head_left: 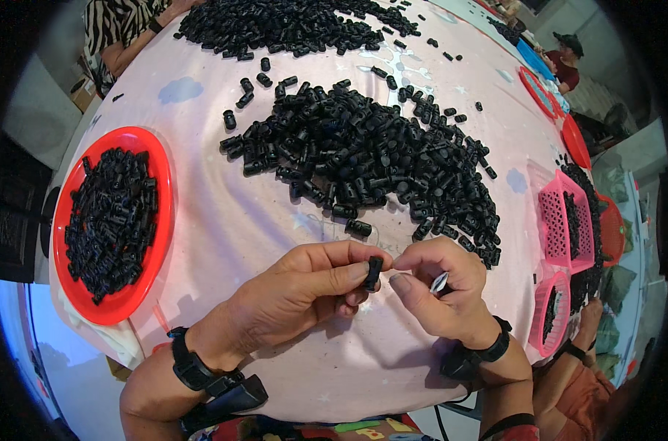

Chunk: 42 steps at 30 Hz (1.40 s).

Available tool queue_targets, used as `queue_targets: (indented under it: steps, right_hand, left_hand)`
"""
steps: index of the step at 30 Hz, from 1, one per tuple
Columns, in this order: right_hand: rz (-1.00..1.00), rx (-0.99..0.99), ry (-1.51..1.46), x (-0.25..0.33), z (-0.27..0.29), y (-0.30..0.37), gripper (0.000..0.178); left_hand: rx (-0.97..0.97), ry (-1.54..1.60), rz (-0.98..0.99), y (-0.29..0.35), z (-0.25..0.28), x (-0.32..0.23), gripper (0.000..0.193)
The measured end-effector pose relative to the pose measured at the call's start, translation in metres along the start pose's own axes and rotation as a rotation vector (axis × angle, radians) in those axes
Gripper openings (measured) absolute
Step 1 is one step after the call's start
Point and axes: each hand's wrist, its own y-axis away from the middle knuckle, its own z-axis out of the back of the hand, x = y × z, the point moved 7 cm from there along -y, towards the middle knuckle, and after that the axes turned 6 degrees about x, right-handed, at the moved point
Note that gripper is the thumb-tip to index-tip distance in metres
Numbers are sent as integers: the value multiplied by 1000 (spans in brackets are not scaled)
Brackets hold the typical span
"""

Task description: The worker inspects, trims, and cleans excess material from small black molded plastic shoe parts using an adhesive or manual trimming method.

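Between thumb and fingertips, my left hand (293,290) pinches a small black barrel-shaped cord lock (374,273) above the cloth. Close beside it, my right hand (451,298) has its fingers curled round a small silver-white thing (439,282), whose kind I cannot make out. The right thumb and forefinger tips are near the cord lock; whether they touch it is unclear. A large heap of black cord locks (378,154) lies just beyond my hands. At the left, a round red tray (166,213) holds many more black pieces.
Another black heap (275,26) lies at the far side, near a person in a striped top (121,29). Pink baskets (591,242) and red trays (575,143) line the right side. A person's arm (580,338) is at the lower right. A pale pink cloth (209,220) covers the table.
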Motion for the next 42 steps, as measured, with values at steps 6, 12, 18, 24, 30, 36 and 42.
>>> queue_targets:
  steps: [6, 12, 18, 24, 30, 36, 42]
  right_hand:
    - [-95, 44, -122, -2, -2, -5, 27]
    - [-142, 135, -268, -11, -11, -3, 25]
    - [-80, 176, -160, -6, -6, -5, 22]
    - [-44, 177, -76, -2, -8, -6, 20]
    - [-26, 135, -68, -4, -6, -4, 20]
    - [-45, 137, -104, -9, -4, -3, 21]
    - [-96, 162, -176, -9, -6, -1, 20]
  left_hand:
    - [0, -50, 33, 0, -3, 3, 32]
    - [4, -80, 44, 0, 1, 6, 33]
    - [12, -118, 63, -1, 1, 5, 32]
    - [-28, -465, 13, 1, -2, -1, 31]
    - [-28, -487, 17, 3, -5, -4, 33]
    - [-21, -462, -11, 2, -6, -4, 35]
    - [-29, -502, -9, 2, -6, -5, 34]
